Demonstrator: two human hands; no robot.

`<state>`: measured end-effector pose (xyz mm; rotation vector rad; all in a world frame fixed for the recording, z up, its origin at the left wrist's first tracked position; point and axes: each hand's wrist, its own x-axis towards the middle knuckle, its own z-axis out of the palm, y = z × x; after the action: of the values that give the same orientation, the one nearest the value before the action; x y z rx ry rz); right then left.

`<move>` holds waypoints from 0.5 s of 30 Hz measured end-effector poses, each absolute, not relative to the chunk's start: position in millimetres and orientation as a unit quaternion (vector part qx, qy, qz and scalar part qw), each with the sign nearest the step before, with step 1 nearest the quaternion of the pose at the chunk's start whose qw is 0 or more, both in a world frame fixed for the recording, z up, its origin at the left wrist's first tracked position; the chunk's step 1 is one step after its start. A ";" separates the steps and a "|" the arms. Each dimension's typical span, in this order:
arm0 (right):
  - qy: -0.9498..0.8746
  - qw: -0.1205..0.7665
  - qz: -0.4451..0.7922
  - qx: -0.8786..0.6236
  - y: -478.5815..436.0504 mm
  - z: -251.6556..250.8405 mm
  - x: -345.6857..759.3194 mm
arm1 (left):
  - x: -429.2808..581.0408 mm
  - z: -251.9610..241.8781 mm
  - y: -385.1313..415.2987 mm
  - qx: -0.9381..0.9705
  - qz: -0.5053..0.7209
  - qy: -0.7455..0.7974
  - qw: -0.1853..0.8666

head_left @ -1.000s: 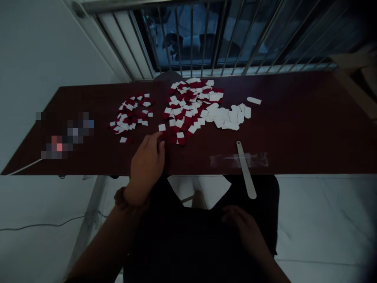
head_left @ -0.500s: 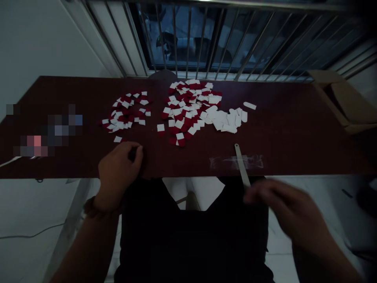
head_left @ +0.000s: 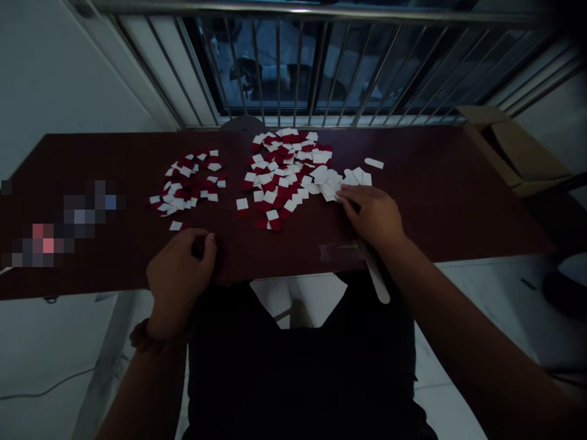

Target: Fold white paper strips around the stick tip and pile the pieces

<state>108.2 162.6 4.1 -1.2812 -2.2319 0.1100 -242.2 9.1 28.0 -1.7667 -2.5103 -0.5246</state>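
My feed shows the right hand [head_left: 372, 215] open on the white paper pieces [head_left: 329, 184]; a slip could mix them into the red-and-white squares [head_left: 282, 177]; the left hand [head_left: 180, 282] sits curled.

Head-worn view, looking forward and down, across a tabletop [head_left: 435, 183], toward barred windows [head_left: 275, 61]

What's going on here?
A person stands or sits at a dark red table. Their right hand is touching a heap of white pieces, while their left hand rests curled at the table's front edge. Small red-and-white squares lie in two loose piles, and a pale flat stick lies just below the right hand.
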 end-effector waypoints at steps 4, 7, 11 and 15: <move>-0.811 0.341 0.019 -0.475 160.8 11.0 111.4 | -241.8 27.3 9.7 -0.565 -0.161 -0.809 0.014; -0.770 0.386 0.011 -0.509 162.1 14.0 114.3 | -241.6 27.3 9.9 -0.564 -0.161 -0.810 0.021; -0.676 0.451 0.130 -0.568 168.4 9.1 121.0 | -241.3 27.5 9.8 -0.567 -0.160 -0.808 0.028; -0.595 0.482 0.286 -0.577 174.9 2.4 129.4 | -241.1 28.0 9.9 -0.566 -0.158 -0.809 0.027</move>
<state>129.4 174.9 2.4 -1.4066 -1.4494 0.6961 -241.1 9.9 28.0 -1.7476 -2.4992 -0.4893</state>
